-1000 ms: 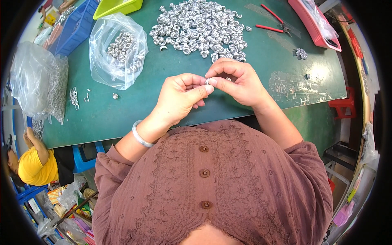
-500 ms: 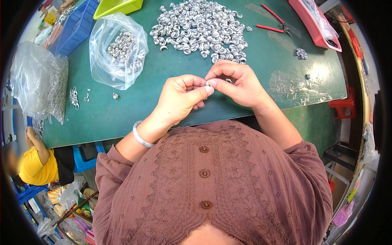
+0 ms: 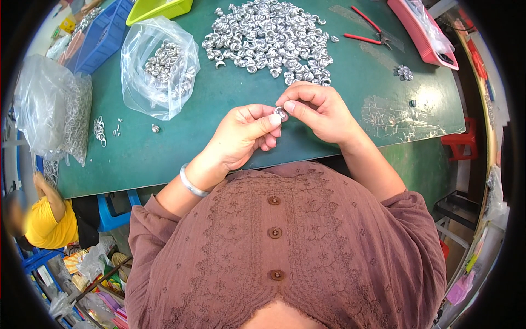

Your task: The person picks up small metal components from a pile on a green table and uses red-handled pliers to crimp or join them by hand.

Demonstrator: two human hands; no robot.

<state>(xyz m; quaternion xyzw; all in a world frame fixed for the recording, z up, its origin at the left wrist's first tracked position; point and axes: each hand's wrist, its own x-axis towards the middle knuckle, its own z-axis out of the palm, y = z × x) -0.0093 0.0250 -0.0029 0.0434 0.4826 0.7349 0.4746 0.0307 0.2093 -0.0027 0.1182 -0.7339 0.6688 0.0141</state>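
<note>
Between both hands is a small silvery curved metal piece (image 3: pixel 280 113), with a rounded, shiny shape. My left hand (image 3: pixel 245 131) is closed, pinching it between thumb and curled fingers. My right hand (image 3: pixel 318 111) has thumb and forefinger at the piece's upper right side, also in a pinch. Just beyond the hands spreads a large heap of similar silvery curved metal pieces (image 3: pixel 268 38) on the green table (image 3: pixel 219 148). A clear plastic bag (image 3: pixel 134 82) holding more such pieces stands open to the left of the heap.
Red-handled pliers (image 3: pixel 364 39) and a pink basket (image 3: pixel 422 35) lie at the far right, a small metal cluster (image 3: pixel 404 72) nearer. On the left are a bag of metal rings (image 3: pixel 49 104), loose rings (image 3: pixel 99 131), a blue crate (image 3: pixel 101 44) and a green tray (image 3: pixel 156 10). A person in yellow (image 3: pixel 52 222) sits lower left.
My left hand has shifted slightly left and down, its fingers more curled. The metal piece between the hands now shows more of its round face.
</note>
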